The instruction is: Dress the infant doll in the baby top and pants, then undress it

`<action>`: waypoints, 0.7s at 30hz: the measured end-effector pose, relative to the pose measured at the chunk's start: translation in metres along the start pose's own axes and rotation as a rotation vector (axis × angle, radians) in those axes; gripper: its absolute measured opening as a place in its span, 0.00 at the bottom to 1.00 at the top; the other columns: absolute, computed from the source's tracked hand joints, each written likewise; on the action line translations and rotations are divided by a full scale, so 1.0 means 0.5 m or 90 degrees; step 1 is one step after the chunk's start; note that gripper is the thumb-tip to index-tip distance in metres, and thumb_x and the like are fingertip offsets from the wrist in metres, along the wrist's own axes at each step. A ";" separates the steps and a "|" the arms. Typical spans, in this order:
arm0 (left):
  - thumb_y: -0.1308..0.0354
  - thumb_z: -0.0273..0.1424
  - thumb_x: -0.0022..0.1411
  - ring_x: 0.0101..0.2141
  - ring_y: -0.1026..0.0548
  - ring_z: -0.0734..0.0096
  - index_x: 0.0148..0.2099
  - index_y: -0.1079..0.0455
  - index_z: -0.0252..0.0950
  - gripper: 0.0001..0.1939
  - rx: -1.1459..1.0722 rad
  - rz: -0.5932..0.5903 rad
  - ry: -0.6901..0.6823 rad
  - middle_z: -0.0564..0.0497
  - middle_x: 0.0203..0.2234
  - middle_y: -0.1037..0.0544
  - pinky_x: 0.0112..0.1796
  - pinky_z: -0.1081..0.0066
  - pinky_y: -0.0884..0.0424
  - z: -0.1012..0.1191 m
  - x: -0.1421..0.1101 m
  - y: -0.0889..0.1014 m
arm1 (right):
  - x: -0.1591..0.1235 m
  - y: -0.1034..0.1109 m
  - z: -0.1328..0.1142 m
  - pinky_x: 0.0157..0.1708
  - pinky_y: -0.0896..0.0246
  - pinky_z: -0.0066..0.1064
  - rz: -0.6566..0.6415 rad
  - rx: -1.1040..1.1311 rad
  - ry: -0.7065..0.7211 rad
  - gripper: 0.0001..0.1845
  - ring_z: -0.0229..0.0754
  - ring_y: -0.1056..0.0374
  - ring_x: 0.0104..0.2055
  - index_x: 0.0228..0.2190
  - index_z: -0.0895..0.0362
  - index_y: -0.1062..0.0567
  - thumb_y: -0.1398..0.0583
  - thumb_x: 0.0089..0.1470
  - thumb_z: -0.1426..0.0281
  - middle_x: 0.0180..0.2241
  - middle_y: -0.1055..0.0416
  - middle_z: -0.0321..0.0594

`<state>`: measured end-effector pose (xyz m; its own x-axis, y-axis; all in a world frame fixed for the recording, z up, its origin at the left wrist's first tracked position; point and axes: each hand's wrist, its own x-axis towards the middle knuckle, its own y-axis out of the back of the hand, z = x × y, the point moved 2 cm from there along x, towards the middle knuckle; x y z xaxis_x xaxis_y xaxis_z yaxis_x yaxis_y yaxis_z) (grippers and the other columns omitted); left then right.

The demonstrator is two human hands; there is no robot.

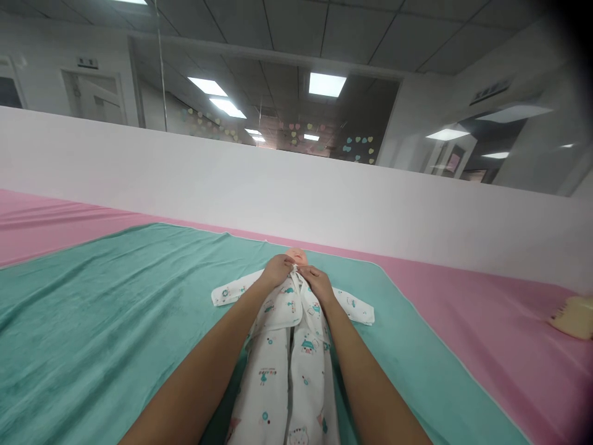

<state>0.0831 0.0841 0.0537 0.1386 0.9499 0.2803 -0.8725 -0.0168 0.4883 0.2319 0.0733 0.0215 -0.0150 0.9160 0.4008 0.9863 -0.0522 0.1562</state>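
Observation:
A baby doll lies on its back, with its head away from me. On it is a white baby top with small coloured prints, its sleeves spread to both sides. Matching white pants stretch toward me between my forearms. At the neckline, just below the doll's chin, my left hand is closed on the top's edge. My right hand pinches the same neckline from the other side, close to the left fingertips. A small white bit of fabric, perhaps a tie, shows between them. Most fingertips are hard to make out.
A green blanket lies under the doll, on a pink sheet. Behind them rises a low white wall topped with glass panes. A pale yellow object sits at the far right edge.

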 end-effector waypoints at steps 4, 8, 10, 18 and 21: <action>0.47 0.23 0.52 0.38 0.26 0.65 0.38 0.26 0.30 0.12 0.024 0.015 0.006 0.43 0.34 0.22 0.39 0.72 0.34 0.000 0.007 -0.003 | -0.002 0.002 0.002 0.47 0.41 0.36 -0.002 0.007 -0.018 0.14 0.46 0.32 0.45 0.29 0.54 0.20 0.40 0.44 0.58 0.39 0.24 0.39; 0.44 0.25 0.52 0.36 0.26 0.65 0.33 0.25 0.32 0.08 0.029 0.027 0.008 0.46 0.31 0.21 0.36 0.73 0.34 -0.003 0.007 -0.003 | -0.004 0.003 0.001 0.48 0.42 0.36 -0.004 0.010 -0.031 0.14 0.46 0.32 0.46 0.30 0.54 0.20 0.39 0.44 0.59 0.39 0.24 0.39; 0.43 0.26 0.51 0.35 0.26 0.67 0.31 0.24 0.33 0.07 0.026 0.027 0.004 0.48 0.30 0.21 0.35 0.74 0.34 -0.006 0.005 -0.002 | -0.004 0.002 0.001 0.48 0.42 0.36 -0.004 0.014 -0.034 0.14 0.46 0.32 0.46 0.30 0.54 0.20 0.39 0.44 0.59 0.39 0.24 0.39; 0.43 0.27 0.52 0.38 0.26 0.69 0.36 0.24 0.34 0.09 0.048 0.067 0.038 0.48 0.35 0.21 0.37 0.75 0.34 -0.006 0.002 -0.001 | -0.007 0.002 0.001 0.45 0.41 0.35 0.014 0.015 -0.052 0.16 0.46 0.32 0.44 0.29 0.55 0.20 0.39 0.42 0.57 0.37 0.24 0.40; 0.44 0.26 0.51 0.39 0.27 0.67 0.37 0.25 0.34 0.10 0.080 0.078 0.044 0.47 0.37 0.22 0.39 0.74 0.35 0.004 0.001 -0.001 | -0.007 0.001 0.001 0.43 0.40 0.34 0.017 0.013 -0.054 0.16 0.46 0.32 0.43 0.30 0.55 0.20 0.39 0.43 0.57 0.37 0.24 0.40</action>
<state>0.0846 0.0840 0.0551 -0.0016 0.9574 0.2888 -0.8145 -0.1688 0.5551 0.2326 0.0700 0.0198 0.0248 0.9449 0.3263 0.9892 -0.0702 0.1283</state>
